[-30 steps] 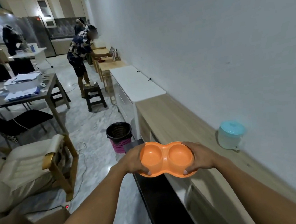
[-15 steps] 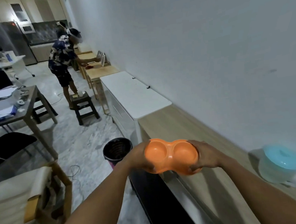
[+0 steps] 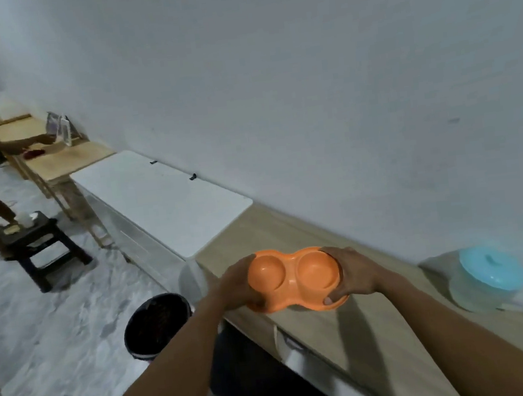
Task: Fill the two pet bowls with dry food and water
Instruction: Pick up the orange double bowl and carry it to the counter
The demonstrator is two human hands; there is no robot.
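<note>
Bowls (image 3: 293,278) first: it's one orange double dish with two round wells side by side, and we've got it in both hands over the front edge of the wooden counter (image 3: 357,326). Our left hand (image 3: 238,285) is wrapped round the left end, fingers curled under the rim, and our right hand (image 3: 353,273) is clamped on the right end with the thumb hooked on the near lip. So both hands are closed on the dish, nothing else in them.

Both wells look empty, no kibble and no water that we can see, so we'd say the filling part hasn't started.

What matters for the next move, as far as we can judge: the dish's long axis runs left to right across our view, roughly along the counter edge, with one hand on each end. It looks slightly tipped toward us, and we can't tell if the bottom is touching the counter or hanging just above it. Setting it down flat seems like the obvious next thing.

A tub (image 3: 484,277) with a light blue lid sits on the counter near the wall, off to the right of the dish and apart from it. Our right hand is the nearer one to it. No idea what's inside, too blurry. A dark bin (image 3: 157,325) stands on the floor to the left, below the counter.
</note>
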